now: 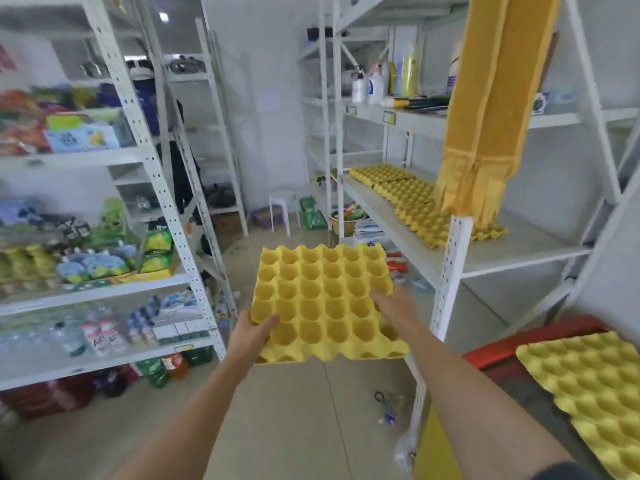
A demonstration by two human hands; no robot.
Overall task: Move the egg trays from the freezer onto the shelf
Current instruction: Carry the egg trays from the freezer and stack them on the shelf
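Yellow pulp egg tray [323, 303] is held flat over the floor, left hand [251, 332] gripping its near corner, right hand [393, 304] clasping its right edge; the shelf [519, 251] lies to its right, nearer the right hand.

The egg tray [323, 303] held in the middle is bright yellow, patterned with a regular grid of round cups. The trays on the shelf [412, 199] are the same yellow, as is the dimpled tray at lower right [588, 386], which lies over a red edge [540, 337]. The shelf frames [450, 258] are white with rows of small holes. A tall folded cloth [491, 98] is mustard yellow. The floor [294, 417] is pale beige.
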